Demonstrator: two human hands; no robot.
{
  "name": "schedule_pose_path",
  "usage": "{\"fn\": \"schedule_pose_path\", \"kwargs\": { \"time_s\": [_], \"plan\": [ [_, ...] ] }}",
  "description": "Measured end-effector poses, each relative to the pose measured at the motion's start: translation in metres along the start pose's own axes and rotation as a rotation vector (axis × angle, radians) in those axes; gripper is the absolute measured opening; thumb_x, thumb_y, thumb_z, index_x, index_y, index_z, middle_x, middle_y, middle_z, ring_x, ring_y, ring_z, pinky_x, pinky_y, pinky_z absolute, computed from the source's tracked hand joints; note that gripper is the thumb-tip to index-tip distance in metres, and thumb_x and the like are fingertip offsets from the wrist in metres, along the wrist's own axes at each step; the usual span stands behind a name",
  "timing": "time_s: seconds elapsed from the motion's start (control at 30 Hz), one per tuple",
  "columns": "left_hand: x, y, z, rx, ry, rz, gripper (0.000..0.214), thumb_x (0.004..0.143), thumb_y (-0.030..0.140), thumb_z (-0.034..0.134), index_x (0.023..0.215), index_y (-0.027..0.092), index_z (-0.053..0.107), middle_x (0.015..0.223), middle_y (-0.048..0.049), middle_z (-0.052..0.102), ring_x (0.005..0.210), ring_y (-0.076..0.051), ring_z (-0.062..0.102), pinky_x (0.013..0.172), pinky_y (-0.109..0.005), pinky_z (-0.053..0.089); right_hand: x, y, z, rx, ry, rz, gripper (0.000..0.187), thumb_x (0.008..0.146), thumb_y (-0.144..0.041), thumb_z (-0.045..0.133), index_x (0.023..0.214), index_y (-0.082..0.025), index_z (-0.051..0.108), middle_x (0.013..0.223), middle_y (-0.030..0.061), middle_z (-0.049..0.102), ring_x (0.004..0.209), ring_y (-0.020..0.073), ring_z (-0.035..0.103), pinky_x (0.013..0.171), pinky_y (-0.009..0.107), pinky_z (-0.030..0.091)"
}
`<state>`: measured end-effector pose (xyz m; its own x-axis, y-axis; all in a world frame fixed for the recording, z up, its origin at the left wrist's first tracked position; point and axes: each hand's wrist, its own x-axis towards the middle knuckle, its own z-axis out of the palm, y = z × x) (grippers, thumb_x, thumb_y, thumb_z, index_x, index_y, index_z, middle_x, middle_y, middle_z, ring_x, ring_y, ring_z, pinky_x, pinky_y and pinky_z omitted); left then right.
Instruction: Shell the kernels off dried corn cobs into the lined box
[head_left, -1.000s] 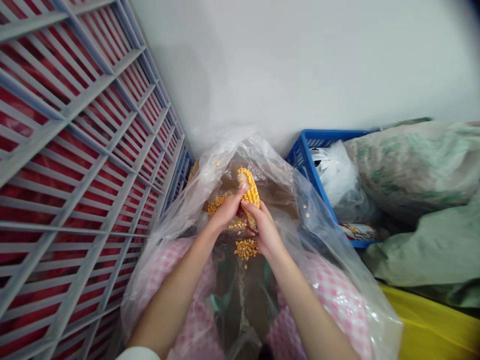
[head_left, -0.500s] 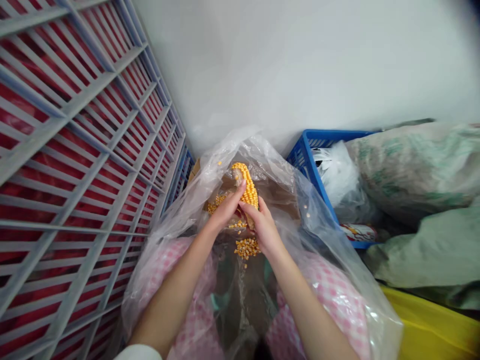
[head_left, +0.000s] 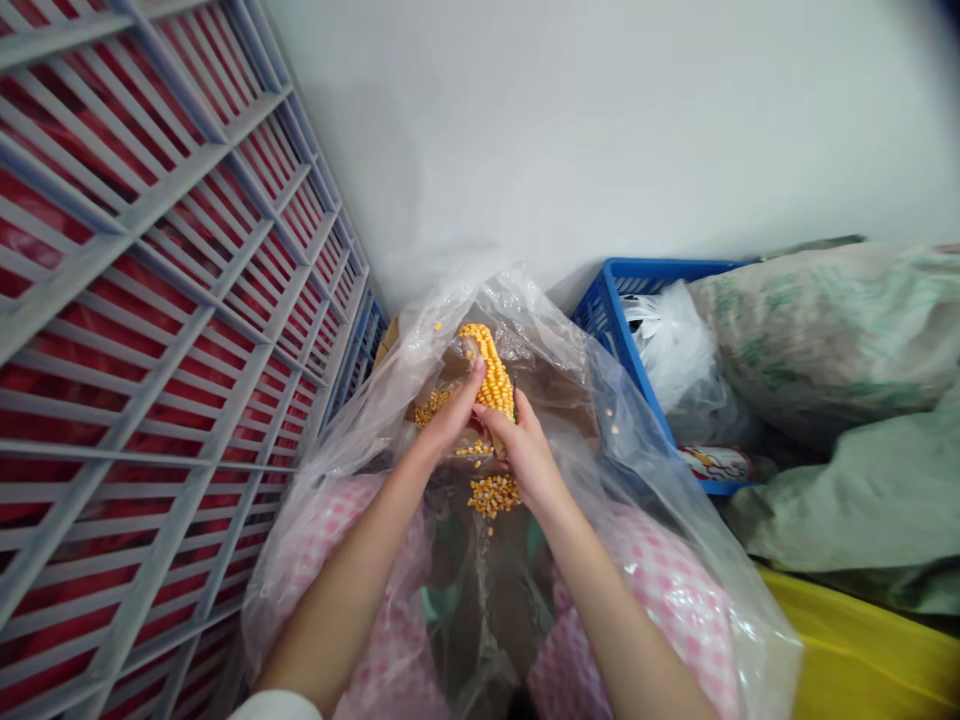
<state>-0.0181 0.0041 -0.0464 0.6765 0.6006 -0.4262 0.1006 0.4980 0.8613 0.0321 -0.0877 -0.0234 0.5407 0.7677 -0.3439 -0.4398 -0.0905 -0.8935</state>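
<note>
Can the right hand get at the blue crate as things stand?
Probably not directly: the right hand grips the corn cob inside a clear plastic bag, whose wall stands between it and the blue crate.

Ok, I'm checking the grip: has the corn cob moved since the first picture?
Yes: the corn cob has moved slightly left, away from the blue crate, which stays put.

corn cob (head_left: 491, 375): orange-yellow | gingham cloth (head_left: 667, 600): pink-white checks | crate (head_left: 637, 268): blue | rack (head_left: 150, 300): grey bars, red behind | sack (head_left: 825, 330): pale green print
</note>
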Motion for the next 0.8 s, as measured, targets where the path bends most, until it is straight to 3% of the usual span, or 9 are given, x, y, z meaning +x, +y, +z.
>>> {"fn": "schedule_pose_path", "kwargs": {
  "time_s": [0.13, 0.33, 0.57, 0.67, 0.8],
  "plan": [
    [0.0015, -0.0015, -0.0045, 0.071, -0.092, 0.007, 0.051, 0.072, 0.058, 0.052, 0.098, 0.016, 0.064, 0.066, -0.0021, 0.062, 0.061, -0.014, 0.056, 0.055, -0.024, 0.040, -0.0003, 0.0011, -0.0025, -0.021, 0.028, 0.022, 0.043, 0.066, -0.037, 0.064, 0.105, -0.023, 0.053, 0.083, 0.0000, 0.060, 0.062, 0.0116, 0.052, 0.049, 0.021, 0.037],
    [-0.0010, -0.0002, -0.0012, 0.085, -0.027, -0.054, 0.051, 0.074, 0.061, 0.047, 0.086, 0.015, 0.064, 0.057, 0.0004, 0.055, 0.046, -0.009, 0.045, 0.044, -0.022, 0.031, 0.0009, 0.0028, -0.0028, -0.066, 0.064, 0.132, 0.044, 0.065, -0.042, 0.063, 0.103, -0.023, 0.052, 0.071, -0.0033, 0.055, 0.048, 0.0079, 0.042, 0.037, 0.019, 0.025],
    [0.0001, 0.0002, 0.0032, 0.082, 0.056, -0.062, 0.055, 0.077, 0.062, 0.042, 0.092, 0.013, 0.064, 0.059, -0.0023, 0.058, 0.043, -0.009, 0.043, 0.042, -0.023, 0.030, -0.0004, 0.0009, -0.0007, -0.020, 0.045, 0.153, 0.040, 0.066, -0.040, 0.061, 0.100, -0.022, 0.052, 0.067, -0.0042, 0.052, 0.046, 0.0075, 0.039, 0.036, 0.019, 0.024],
    [0.0018, -0.0011, 0.0026, 0.051, 0.080, -0.029, 0.057, 0.078, 0.062, 0.041, 0.099, 0.013, 0.063, 0.066, -0.0048, 0.062, 0.053, -0.013, 0.052, 0.044, -0.023, 0.034, -0.0008, 0.0007, 0.0007, -0.023, 0.030, 0.104, 0.041, 0.067, -0.037, 0.061, 0.105, -0.023, 0.051, 0.073, -0.0024, 0.057, 0.052, 0.0098, 0.046, 0.041, 0.020, 0.032],
    [0.0016, 0.0011, 0.0022, -0.040, 0.037, -0.023, 0.055, 0.080, 0.061, 0.037, 0.108, 0.019, 0.061, 0.080, -0.0054, 0.066, 0.073, -0.018, 0.060, 0.056, -0.025, 0.043, -0.0001, 0.0002, 0.0021, -0.063, -0.010, -0.016, 0.051, 0.066, -0.031, 0.062, 0.114, -0.022, 0.048, 0.094, 0.0017, 0.062, 0.075, 0.0157, 0.056, 0.060, 0.025, 0.043]
  ]
}}
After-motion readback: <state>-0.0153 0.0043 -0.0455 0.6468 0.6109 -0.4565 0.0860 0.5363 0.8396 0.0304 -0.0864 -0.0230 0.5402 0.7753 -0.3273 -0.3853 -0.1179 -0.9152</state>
